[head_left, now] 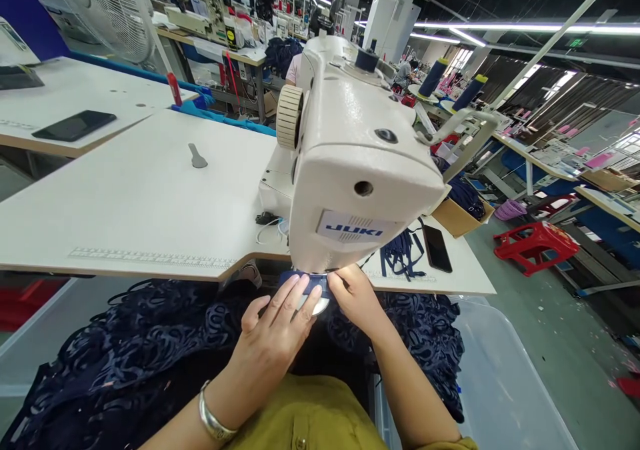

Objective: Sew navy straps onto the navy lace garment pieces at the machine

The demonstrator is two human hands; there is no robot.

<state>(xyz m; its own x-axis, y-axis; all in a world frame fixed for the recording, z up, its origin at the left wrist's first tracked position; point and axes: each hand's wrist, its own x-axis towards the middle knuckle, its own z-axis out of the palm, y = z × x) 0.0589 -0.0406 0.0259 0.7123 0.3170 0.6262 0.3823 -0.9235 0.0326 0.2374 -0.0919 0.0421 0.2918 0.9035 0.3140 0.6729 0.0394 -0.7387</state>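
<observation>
A white JUKI sewing machine stands right in front of me, its head above my hands. Under the lit needle area lies a small strip of dark blue fabric. My left hand rests on this strip with its fingers stretched out flat. At the strip's right end, my right hand pinches it between thumb and curled fingers. A white rounded plate shows just below the fabric. The needle itself is hidden behind the machine head. Dark navy patterned lace is heaped below the table edge on both sides.
On the white tabletop lie a small grey metal piece, navy strips and a phone. A cardboard box sits behind the phone. A clear plastic bin and red stool are to the right.
</observation>
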